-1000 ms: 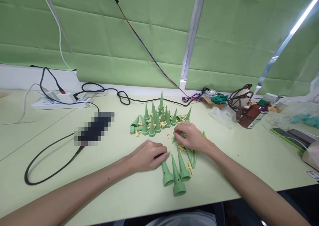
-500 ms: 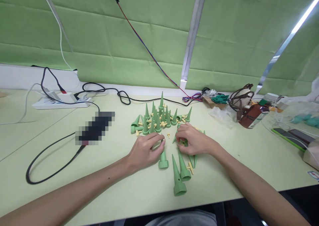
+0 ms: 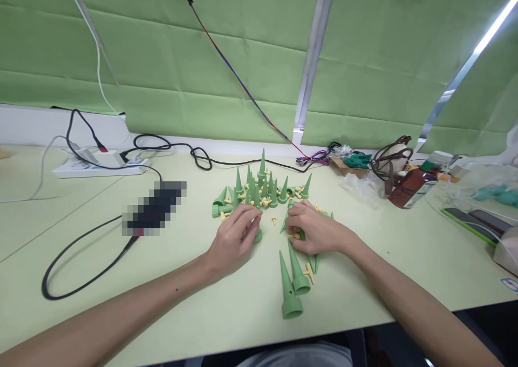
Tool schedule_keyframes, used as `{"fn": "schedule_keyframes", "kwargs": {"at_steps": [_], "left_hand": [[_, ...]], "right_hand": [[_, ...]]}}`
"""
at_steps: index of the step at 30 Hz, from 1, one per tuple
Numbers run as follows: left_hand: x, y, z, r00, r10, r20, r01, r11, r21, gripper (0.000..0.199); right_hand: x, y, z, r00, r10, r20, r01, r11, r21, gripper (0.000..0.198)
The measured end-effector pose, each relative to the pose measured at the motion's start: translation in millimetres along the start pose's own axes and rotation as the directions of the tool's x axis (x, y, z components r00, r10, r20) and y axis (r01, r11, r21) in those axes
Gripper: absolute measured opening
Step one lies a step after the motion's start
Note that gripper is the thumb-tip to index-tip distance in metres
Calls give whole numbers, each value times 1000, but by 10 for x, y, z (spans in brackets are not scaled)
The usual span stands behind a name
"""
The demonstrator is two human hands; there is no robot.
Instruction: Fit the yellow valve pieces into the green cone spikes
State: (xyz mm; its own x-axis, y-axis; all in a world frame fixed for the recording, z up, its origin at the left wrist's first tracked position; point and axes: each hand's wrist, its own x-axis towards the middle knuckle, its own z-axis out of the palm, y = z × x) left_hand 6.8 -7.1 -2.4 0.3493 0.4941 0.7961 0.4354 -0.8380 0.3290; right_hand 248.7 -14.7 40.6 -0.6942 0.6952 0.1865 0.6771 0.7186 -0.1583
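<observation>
My left hand (image 3: 234,240) is closed around a green plastic watering spike (image 3: 258,236); only its round base shows past my fingers. Its upper part is hidden by my hand. My right hand (image 3: 311,228) curls over a small heap of green spikes, fingers bent, with a yellow T-shaped valve (image 3: 295,237) showing at the thumb. What those fingertips grip is hidden. Between the hands lies a small yellow piece (image 3: 274,221). Nearer me lie two green spikes, one front (image 3: 292,304) and one behind (image 3: 300,280), beside another yellow valve (image 3: 309,273).
Several green spikes (image 3: 273,195) stand clustered with yellow valves behind my hands. A blurred-out dark device (image 3: 156,208) with a black cable lies left, near a power strip (image 3: 101,167). On the right are a brown bottle (image 3: 413,188), a plastic bag (image 3: 362,189) and a phone (image 3: 467,225).
My left hand has moved away from me and slightly left, and the spike with it; its base now shows farther back. My right hand has barely shifted.
</observation>
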Motion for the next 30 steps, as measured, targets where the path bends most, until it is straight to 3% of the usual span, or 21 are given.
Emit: {"fn": "schedule_keyframes", "kwargs": {"at_steps": [7, 16, 23, 30], "left_hand": [[-38, -51, 49, 972, -229, 61, 231, 973, -26, 29], [25, -41, 31, 946, -260, 194, 261, 965, 22, 12], [42, -36, 38, 945, -286, 159, 285, 958, 31, 15], [71, -20, 23, 857, -453, 246, 470, 883, -12, 21]], "right_hand": [[10, 6, 48, 1000, 7, -20, -7, 1000, -11, 10], [21, -16, 77, 999, 18, -28, -19, 999, -44, 7], [16, -27, 78, 999, 17, -48, -18, 999, -35, 9], [67, -43, 119, 983, 64, -170, -62, 998, 15, 9]]}}
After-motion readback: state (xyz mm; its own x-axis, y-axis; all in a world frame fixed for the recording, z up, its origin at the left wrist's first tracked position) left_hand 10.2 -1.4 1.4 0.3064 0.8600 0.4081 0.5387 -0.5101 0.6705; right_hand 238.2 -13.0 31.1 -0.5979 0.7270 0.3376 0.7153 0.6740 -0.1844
